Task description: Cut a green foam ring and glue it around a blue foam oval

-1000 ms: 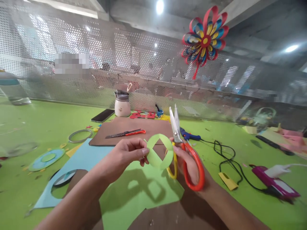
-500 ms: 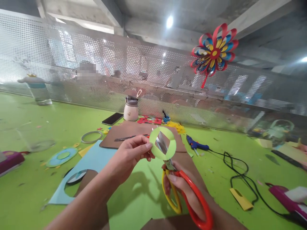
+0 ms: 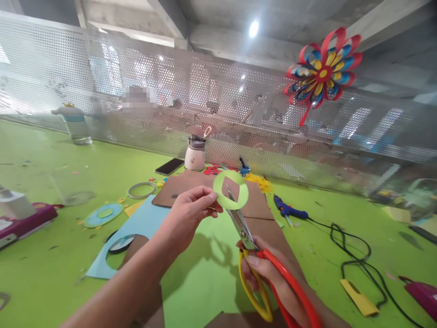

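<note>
Between thumb and fingers my left hand point(image 3: 196, 212) pinches the left edge of a light green paper disc point(image 3: 221, 189), which has an angular hole cut in its middle. My right hand point(image 3: 269, 273) is wrapped round the handles of a pair of scissors point(image 3: 244, 234), one loop yellow and the other red. The blades point up and away, with the tip showing in the hole of the disc. Below both hands lies a light green paper sheet point(image 3: 211, 273) on brown cardboard point(image 3: 261, 228).
Light blue paper point(image 3: 102, 262) with a round hole lies at left, near a blue paper disc point(image 3: 92, 221) and a metal ring point(image 3: 141, 184). A phone point(image 3: 170, 166) and a bottle point(image 3: 194, 157) stand behind. At right are a blue glue gun point(image 3: 288, 209) and its black cord.
My right hand has drawn the scissors down and back, so less of the blades fills the hole. The left hand keeps its pinch on the disc. The whole view has shifted slightly.
</note>
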`<state>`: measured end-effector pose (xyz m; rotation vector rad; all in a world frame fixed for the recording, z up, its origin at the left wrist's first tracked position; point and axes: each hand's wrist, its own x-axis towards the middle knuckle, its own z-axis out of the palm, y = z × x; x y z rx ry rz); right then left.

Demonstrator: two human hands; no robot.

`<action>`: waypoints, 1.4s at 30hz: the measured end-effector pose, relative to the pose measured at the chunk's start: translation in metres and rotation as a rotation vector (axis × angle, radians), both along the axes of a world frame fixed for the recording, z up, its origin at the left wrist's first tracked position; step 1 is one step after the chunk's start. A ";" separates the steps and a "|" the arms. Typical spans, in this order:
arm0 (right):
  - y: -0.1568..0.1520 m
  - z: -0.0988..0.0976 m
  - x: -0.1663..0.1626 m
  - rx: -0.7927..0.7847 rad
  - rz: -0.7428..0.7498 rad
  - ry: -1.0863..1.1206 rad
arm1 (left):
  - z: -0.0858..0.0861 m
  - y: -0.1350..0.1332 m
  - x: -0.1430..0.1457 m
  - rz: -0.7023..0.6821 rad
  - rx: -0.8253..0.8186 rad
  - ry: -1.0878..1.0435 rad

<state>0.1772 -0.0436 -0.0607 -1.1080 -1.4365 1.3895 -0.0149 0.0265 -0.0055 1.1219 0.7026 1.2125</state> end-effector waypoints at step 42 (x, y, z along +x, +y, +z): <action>-0.002 0.019 0.008 0.015 -0.143 -0.288 | 0.000 0.002 -0.002 0.067 0.050 0.037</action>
